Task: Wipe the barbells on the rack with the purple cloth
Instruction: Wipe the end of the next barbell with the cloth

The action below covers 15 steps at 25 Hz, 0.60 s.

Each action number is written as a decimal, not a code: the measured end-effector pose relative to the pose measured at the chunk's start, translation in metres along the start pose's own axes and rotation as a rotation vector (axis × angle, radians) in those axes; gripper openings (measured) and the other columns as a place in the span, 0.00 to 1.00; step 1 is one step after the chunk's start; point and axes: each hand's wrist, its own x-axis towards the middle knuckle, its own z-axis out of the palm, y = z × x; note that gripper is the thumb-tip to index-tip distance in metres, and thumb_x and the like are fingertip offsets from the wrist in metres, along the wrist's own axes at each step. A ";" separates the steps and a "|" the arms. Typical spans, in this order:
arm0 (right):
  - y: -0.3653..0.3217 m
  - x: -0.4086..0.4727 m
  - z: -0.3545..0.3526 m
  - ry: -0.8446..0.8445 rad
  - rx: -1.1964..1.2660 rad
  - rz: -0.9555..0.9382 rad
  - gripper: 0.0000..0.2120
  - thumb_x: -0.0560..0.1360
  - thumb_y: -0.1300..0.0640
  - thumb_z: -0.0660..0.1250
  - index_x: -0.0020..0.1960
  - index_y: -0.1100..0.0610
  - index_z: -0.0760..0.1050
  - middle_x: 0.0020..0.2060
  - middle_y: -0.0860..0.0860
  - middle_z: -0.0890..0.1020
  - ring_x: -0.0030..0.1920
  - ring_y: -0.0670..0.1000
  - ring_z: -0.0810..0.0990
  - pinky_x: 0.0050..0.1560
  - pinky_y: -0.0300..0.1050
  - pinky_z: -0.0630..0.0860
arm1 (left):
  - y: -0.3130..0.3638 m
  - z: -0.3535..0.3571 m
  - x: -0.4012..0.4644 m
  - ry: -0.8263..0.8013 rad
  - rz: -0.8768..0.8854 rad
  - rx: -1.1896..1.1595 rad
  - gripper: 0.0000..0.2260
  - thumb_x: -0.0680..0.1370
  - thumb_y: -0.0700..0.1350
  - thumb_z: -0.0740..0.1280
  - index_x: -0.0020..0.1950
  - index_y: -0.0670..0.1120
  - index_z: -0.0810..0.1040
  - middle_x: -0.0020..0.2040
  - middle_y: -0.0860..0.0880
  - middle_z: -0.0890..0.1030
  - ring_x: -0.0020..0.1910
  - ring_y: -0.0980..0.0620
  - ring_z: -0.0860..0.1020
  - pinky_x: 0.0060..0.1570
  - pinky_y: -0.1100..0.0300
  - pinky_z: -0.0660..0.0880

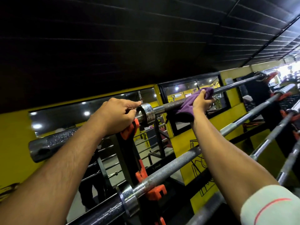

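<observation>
Right hand [201, 101] is gripping the purple cloth [188, 106] round the top barbell [170, 105], left hand [116, 116] curling its fingers on the sleeve collar [146, 113]; hard strokes risk rolling the bar off its orange hooks [129, 130].

both forearms are bare. the right arm [233, 159] wears a white sleeve [269, 207] pushed up near the elbow, with a thin red curved line on it.
</observation>
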 end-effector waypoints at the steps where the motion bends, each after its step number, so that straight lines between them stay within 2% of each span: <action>1: -0.002 -0.003 0.000 0.002 -0.019 0.030 0.36 0.83 0.42 0.59 0.82 0.56 0.48 0.77 0.61 0.62 0.75 0.62 0.66 0.74 0.56 0.65 | 0.000 0.000 0.000 -0.003 0.002 -0.006 0.17 0.82 0.50 0.60 0.69 0.63 0.73 0.57 0.56 0.83 0.45 0.57 0.81 0.43 0.56 0.80; 3: 0.000 -0.023 0.006 -0.047 -0.033 0.059 0.37 0.83 0.43 0.59 0.82 0.56 0.44 0.77 0.60 0.61 0.74 0.61 0.68 0.69 0.51 0.68 | -0.001 0.000 0.001 -0.002 -0.001 -0.013 0.16 0.82 0.50 0.60 0.69 0.63 0.74 0.56 0.58 0.82 0.39 0.58 0.80 0.37 0.58 0.79; 4: 0.008 -0.034 0.008 -0.092 -0.044 0.035 0.37 0.83 0.44 0.60 0.82 0.56 0.44 0.77 0.60 0.62 0.71 0.60 0.71 0.64 0.46 0.71 | 0.000 -0.001 0.002 -0.003 0.000 -0.013 0.16 0.82 0.49 0.60 0.69 0.62 0.74 0.57 0.58 0.81 0.38 0.57 0.79 0.36 0.58 0.78; 6: 0.017 -0.061 0.009 -0.189 -0.078 0.018 0.30 0.84 0.48 0.60 0.79 0.57 0.51 0.73 0.60 0.67 0.65 0.58 0.75 0.54 0.36 0.70 | 0.001 -0.002 0.000 -0.003 0.005 0.001 0.17 0.82 0.49 0.60 0.70 0.62 0.73 0.63 0.56 0.80 0.41 0.55 0.80 0.41 0.55 0.80; 8: 0.011 -0.051 0.011 -0.176 -0.107 0.007 0.25 0.83 0.50 0.62 0.75 0.57 0.57 0.72 0.60 0.68 0.65 0.58 0.75 0.52 0.38 0.67 | 0.005 -0.003 -0.002 -0.006 0.000 0.009 0.18 0.82 0.48 0.60 0.71 0.61 0.73 0.65 0.55 0.79 0.39 0.55 0.79 0.40 0.55 0.80; 10: -0.005 -0.030 0.010 -0.105 -0.096 -0.004 0.24 0.82 0.51 0.64 0.72 0.57 0.60 0.72 0.60 0.67 0.66 0.59 0.74 0.52 0.41 0.67 | 0.007 -0.004 -0.004 -0.015 -0.013 0.010 0.18 0.83 0.48 0.60 0.72 0.61 0.72 0.67 0.54 0.77 0.36 0.58 0.76 0.34 0.63 0.73; 12: -0.017 -0.020 0.004 -0.045 -0.099 -0.004 0.26 0.82 0.50 0.64 0.74 0.58 0.58 0.74 0.61 0.65 0.69 0.60 0.71 0.58 0.44 0.69 | 0.010 -0.005 -0.004 -0.011 -0.009 0.029 0.18 0.83 0.48 0.59 0.73 0.60 0.71 0.70 0.54 0.75 0.36 0.60 0.74 0.34 0.66 0.68; 14: -0.013 -0.017 0.002 -0.048 -0.130 0.021 0.32 0.82 0.47 0.64 0.78 0.58 0.53 0.75 0.61 0.64 0.72 0.61 0.69 0.68 0.51 0.68 | 0.011 -0.005 -0.004 -0.010 0.001 0.050 0.18 0.84 0.48 0.59 0.74 0.58 0.71 0.71 0.54 0.75 0.40 0.58 0.77 0.34 0.67 0.67; 15: -0.008 -0.025 -0.001 -0.063 -0.116 0.043 0.35 0.82 0.45 0.63 0.80 0.58 0.51 0.74 0.61 0.65 0.71 0.62 0.69 0.68 0.53 0.69 | 0.010 -0.004 -0.004 -0.010 0.008 0.052 0.18 0.84 0.48 0.59 0.74 0.57 0.71 0.71 0.54 0.75 0.46 0.55 0.79 0.37 0.67 0.68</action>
